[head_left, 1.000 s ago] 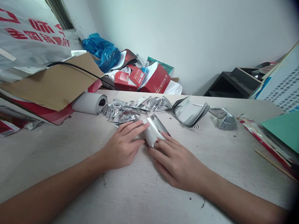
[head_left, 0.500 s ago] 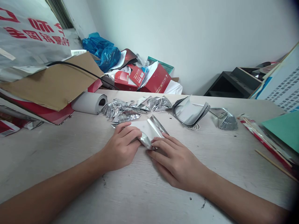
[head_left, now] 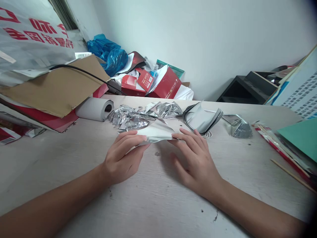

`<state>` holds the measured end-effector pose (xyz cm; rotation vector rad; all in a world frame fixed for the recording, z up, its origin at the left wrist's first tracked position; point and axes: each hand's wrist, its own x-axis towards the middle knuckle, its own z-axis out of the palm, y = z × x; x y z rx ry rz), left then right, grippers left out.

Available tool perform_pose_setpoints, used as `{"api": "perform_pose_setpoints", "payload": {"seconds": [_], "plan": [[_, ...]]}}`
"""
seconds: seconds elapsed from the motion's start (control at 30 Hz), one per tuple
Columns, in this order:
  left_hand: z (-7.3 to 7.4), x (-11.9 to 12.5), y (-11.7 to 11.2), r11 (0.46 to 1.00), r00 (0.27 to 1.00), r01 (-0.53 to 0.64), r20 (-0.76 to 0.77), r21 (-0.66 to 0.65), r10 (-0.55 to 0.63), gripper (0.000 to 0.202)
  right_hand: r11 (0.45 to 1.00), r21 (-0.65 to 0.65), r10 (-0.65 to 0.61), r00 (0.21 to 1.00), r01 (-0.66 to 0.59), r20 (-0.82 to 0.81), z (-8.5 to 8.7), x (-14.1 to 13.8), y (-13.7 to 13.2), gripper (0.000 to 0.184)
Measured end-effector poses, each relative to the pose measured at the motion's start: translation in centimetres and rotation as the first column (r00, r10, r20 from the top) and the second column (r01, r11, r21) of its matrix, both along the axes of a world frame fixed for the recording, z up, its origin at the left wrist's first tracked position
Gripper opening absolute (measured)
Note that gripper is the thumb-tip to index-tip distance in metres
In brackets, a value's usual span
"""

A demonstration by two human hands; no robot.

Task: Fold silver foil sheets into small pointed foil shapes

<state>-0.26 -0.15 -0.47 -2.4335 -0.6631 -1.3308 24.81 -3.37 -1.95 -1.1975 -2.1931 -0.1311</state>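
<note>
A small sheet of silver-backed white paper is raised and bent between my hands, pale side showing, with a fold along its near edge. My left hand pinches its left end between thumb and fingers. At the right end, the fingertips of my right hand hold the corner, while the thumb hangs lower, apart from the sheet. Just behind it lie pleated silver foil pieces. A curved stack of similar sheets rests to the right, and a fanned foil piece sits beyond that.
A white paper roll lies back left, next to cardboard and a printed plastic bag. Red boxes and a blue bag stand behind the table. On the right are a green folder and a thin wooden stick.
The sheet has been lifted and tipped, so its silver side no longer faces me. My right hand has moved up and right, its thumb now spread away from the sheet.
</note>
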Motion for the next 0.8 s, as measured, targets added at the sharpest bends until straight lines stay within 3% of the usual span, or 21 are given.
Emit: {"api": "perform_pose_setpoints", "payload": {"seconds": [0.13, 0.3, 0.43, 0.57, 0.63, 0.73, 0.8], "plan": [[0.3, 0.2, -0.2, 1.000, 0.999, 0.000, 0.050, 0.018, -0.001, 0.039, 0.999, 0.044, 0.018, 0.995, -0.013, -0.100, 0.3, 0.0, -0.1, 0.043], [0.0, 0.0, -0.8, 0.997, 0.995, -0.077, 0.061, 0.031, 0.075, 0.051, 0.999, 0.006, 0.044, 0.959, -0.044, -0.279, 0.4, 0.2, 0.1, 0.039], [-0.6, -0.4, -1.1, 0.981, 0.981, -0.192, 0.043, 0.026, 0.191, 0.048, 0.995, -0.049, 0.059, 0.895, -0.090, -0.442, 0.3, 0.1, 0.3, 0.036], [-0.6, -0.3, -0.9, 0.986, 0.986, -0.143, 0.078, -0.081, 0.149, 0.041, 0.980, -0.140, 0.035, 0.808, -0.144, -0.588, 0.0, 0.0, 0.6, 0.039], [-0.4, -0.2, -0.7, 0.983, 0.990, -0.088, 0.097, -0.159, 0.104, 0.039, 0.950, -0.239, -0.012, 0.747, -0.198, -0.665, -0.1, -0.1, 0.6, 0.042], [-0.2, 0.0, -0.4, 0.968, 0.990, -0.052, 0.115, -0.244, 0.082, 0.036, 0.855, -0.432, -0.174, 0.625, -0.287, -0.761, 0.0, -0.2, 0.6, 0.047], [-0.2, 0.1, -0.2, 0.962, 0.988, -0.056, 0.122, -0.269, 0.092, 0.035, 0.807, -0.493, -0.238, 0.584, -0.325, -0.776, 0.0, -0.3, 0.7, 0.045]]}}
